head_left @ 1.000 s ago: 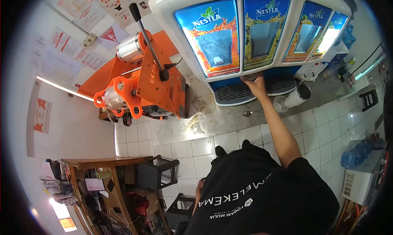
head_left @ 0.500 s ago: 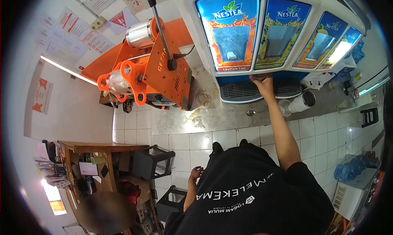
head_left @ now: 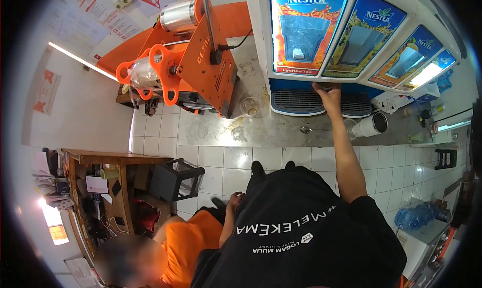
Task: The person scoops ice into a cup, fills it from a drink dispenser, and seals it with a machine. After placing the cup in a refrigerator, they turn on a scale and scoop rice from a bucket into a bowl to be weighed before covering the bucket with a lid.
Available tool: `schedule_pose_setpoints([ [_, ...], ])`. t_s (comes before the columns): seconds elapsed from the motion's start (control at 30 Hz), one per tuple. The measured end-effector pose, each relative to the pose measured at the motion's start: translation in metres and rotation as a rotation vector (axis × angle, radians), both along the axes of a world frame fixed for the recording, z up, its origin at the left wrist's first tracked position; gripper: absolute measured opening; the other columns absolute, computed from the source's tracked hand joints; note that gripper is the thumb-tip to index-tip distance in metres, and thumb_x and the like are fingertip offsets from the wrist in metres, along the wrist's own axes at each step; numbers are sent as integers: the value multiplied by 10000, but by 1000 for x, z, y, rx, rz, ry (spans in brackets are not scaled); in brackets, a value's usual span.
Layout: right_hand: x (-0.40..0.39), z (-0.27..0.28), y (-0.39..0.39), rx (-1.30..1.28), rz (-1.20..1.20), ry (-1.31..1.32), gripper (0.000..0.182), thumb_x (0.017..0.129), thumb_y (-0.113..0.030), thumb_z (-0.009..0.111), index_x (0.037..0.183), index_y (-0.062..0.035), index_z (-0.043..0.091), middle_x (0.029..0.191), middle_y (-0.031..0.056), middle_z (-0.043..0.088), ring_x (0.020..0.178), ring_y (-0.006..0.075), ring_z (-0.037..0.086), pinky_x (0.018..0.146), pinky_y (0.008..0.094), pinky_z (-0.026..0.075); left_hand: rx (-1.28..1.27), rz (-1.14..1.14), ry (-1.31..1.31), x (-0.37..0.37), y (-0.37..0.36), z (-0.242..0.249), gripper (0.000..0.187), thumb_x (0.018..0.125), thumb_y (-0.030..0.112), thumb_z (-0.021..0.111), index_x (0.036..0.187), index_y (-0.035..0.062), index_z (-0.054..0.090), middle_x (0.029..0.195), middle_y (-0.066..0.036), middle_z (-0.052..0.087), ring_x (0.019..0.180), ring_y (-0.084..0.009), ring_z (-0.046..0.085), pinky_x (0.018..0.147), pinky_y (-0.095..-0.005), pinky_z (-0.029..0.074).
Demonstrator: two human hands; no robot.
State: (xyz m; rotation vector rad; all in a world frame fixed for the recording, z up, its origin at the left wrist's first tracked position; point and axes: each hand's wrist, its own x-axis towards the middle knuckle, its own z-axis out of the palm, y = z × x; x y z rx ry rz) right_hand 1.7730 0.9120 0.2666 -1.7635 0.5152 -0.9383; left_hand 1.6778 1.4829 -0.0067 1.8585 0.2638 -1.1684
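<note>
My right hand (head_left: 330, 98) reaches under the front of the white NESTEA dispenser (head_left: 364, 80), above its black drip tray (head_left: 297, 102). Its thumb and fingers curl round something small and dark, too hidden under the dispenser's edge to name. Low beside my black shirt hangs my left hand (head_left: 235, 200), with nothing visible in it and its fingers loosely apart. A clear plastic cup (head_left: 249, 106) stands on the metal counter (head_left: 216, 132) left of the tray. Near my right forearm lie a spoon (head_left: 307, 130) and a white cylindrical container (head_left: 374, 125).
An orange cup-sealing machine (head_left: 206, 72) stands at the left of the counter. Behind my left side is a person in orange (head_left: 188, 248), near a wooden desk (head_left: 120, 160) and a black stool (head_left: 173, 180). Blue water bottles (head_left: 414, 218) are at the right.
The view has shifted, so the dispenser looks larger and nearer. My right hand stays under it. The person at lower left now shows an orange top beside my left arm.
</note>
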Motion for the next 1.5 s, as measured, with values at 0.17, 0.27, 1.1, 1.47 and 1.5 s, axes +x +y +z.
schedule_pose_setpoints([
  [0.17,-1,3,0,49,35,-23,714,719,-248,869,1247,31,477,1191,164,568,1094,250,544,970,345,404,-22,44,83,-3,1,-9,531,882,273,682,1309,-1,527,967,-83,690,703,-142,577,589,-273,442],
  [0.27,0,0,-2,25,6,0,700,719,-232,869,1241,27,479,1191,163,567,1098,245,542,964,345,408,19,16,89,-1,-6,-3,514,884,249,681,1303,-3,525,970,-79,688,713,-139,589,574,-281,451],
  [1.1,-12,4,1,-48,-14,11,603,714,-173,856,1181,28,531,1099,128,650,983,205,626,890,304,465,-140,223,-41,23,-20,36,502,924,234,619,1358,44,455,1110,-110,671,954,-207,661,809,-357,507],
  [1.47,-16,-6,0,36,56,-3,739,697,-210,870,1269,24,467,1193,154,576,1102,243,561,975,341,419,-260,114,-466,138,-89,147,499,957,249,589,1377,25,441,1126,-89,652,992,-181,634,828,-315,504],
  [1.5,-17,-7,0,17,65,-3,746,702,-206,867,1285,18,460,1211,152,566,1118,242,554,981,343,417,-269,159,-480,151,-96,156,502,957,241,591,1382,25,435,1113,-86,648,997,-177,627,831,-322,506],
])
